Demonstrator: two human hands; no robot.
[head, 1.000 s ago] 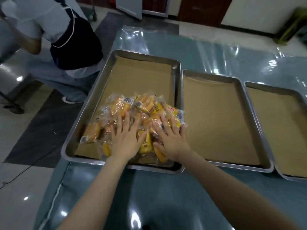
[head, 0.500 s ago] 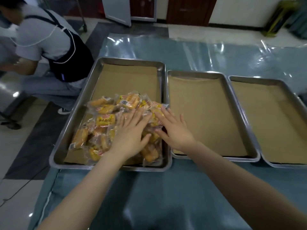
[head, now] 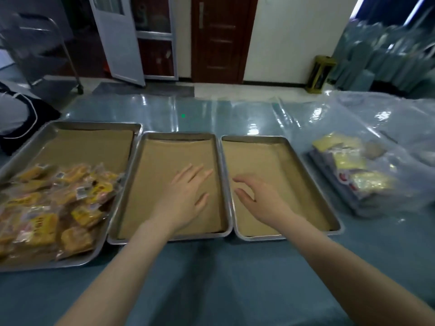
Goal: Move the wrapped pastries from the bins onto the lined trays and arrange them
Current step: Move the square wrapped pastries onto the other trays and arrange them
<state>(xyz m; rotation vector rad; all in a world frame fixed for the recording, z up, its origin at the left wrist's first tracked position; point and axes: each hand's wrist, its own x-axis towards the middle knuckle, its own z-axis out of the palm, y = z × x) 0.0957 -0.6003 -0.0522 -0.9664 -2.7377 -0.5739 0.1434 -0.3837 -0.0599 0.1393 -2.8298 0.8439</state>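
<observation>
Three rectangular steel trays are sitting side by side on the blue worktop (head: pixel 223 278), their long axes running away from the person and their raised rims shining dully. Each one is lined with a flat sheet of brown paper (head: pixel 169 156).

The left tray (head: pixel 98 125) is carrying the wrapped pastries (head: pixel 54 203), heaped in its near half. They are oblong golden-yellow cakes in clear, crinkled film with yellow printed labels and small barcode stickers. They are lying every way, overlapping, so no common direction is showing.

The left hand (head: pixel 186 196) is hanging palm down over the middle tray (head: pixel 179 135), its fingers (head: pixel 188 171) spread straight and pointing away and a little right, gripping nothing. The right hand (head: pixel 263 198) is hanging over the near left part of the right tray (head: pixel 254 138), its fingers (head: pixel 244 178) loosely curved, pointing left and holding nothing. Whether either hand is touching the paper I cannot tell.

Beyond the right tray, a clear plastic bag (head: pixel 376 137) is lying on the worktop, holding flat packets (head: pixel 348 165) in yellow, white and red. A glossy transparent sheet is covering the worktop's far part. At the left edge a person in a dark apron (head: pixel 16 118) is standing.
</observation>
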